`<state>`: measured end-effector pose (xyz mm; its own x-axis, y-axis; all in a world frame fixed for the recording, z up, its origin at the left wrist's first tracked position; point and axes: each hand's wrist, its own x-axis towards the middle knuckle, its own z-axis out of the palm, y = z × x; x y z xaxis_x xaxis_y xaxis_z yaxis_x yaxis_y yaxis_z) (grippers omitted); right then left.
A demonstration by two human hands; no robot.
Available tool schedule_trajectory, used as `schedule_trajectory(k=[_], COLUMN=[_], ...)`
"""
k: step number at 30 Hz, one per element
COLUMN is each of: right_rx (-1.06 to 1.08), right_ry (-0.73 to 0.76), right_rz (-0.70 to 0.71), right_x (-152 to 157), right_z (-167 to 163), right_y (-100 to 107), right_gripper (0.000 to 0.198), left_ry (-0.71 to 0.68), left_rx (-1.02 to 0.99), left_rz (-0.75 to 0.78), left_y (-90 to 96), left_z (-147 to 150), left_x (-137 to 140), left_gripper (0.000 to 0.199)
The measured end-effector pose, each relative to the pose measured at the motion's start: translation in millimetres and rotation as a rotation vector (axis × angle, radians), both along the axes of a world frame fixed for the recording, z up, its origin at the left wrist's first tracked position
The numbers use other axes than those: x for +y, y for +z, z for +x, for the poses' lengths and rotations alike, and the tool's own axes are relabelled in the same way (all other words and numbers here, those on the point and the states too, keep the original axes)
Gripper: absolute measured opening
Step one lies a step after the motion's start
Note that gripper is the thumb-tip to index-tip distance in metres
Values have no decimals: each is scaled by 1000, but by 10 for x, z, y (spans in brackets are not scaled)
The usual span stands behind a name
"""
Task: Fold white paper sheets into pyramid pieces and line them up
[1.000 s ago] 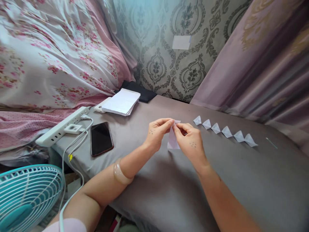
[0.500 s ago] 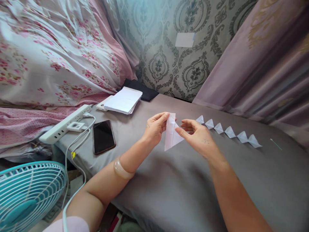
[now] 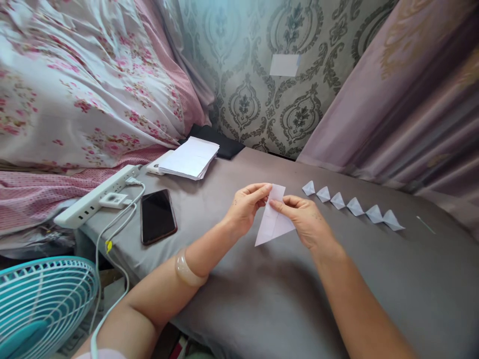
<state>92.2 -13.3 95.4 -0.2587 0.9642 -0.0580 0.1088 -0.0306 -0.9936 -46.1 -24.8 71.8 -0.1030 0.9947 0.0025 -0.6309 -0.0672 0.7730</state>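
Currently: paper piece, pinched at its top edge between left hand and right hand, long point hanging down-left.

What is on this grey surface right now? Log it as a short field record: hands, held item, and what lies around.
left hand: left hand pinches the top edge of the folded paper sheet
right hand: right hand grips the same sheet from its right side
held item: white, creased, pointed at the lower left, lifted off the grey cloth surface
finished pieces: row of six small folded paper triangles right of the hands
paper stack: stack of white sheets behind the hands
phone: black smartphone, screen dark, lying flat
power: white power strip
fan: teal fan at lower left
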Motion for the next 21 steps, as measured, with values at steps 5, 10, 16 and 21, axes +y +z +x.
schedule_trajectory(k=[5, 10, 16, 21], right_rx=[-21, 53, 151, 175], right_ry=[16, -25, -20, -45], right_rz=[-3, 158, 112, 128], right_x=[-18, -16, -16, -20], right_z=[-2, -29, -55, -69], right_y=[6, 9, -23, -53], right_gripper=[35, 41, 37, 36], left_ry=[17, 1, -26, -16], left_rx=[79, 38, 14, 21], left_rz=[-11, -29, -62, -62], left_y=[-12, 4, 2, 0], left_z=[4, 1, 6, -3], left_x=[-7, -24, -23, -26], left_gripper=[23, 23, 24, 25])
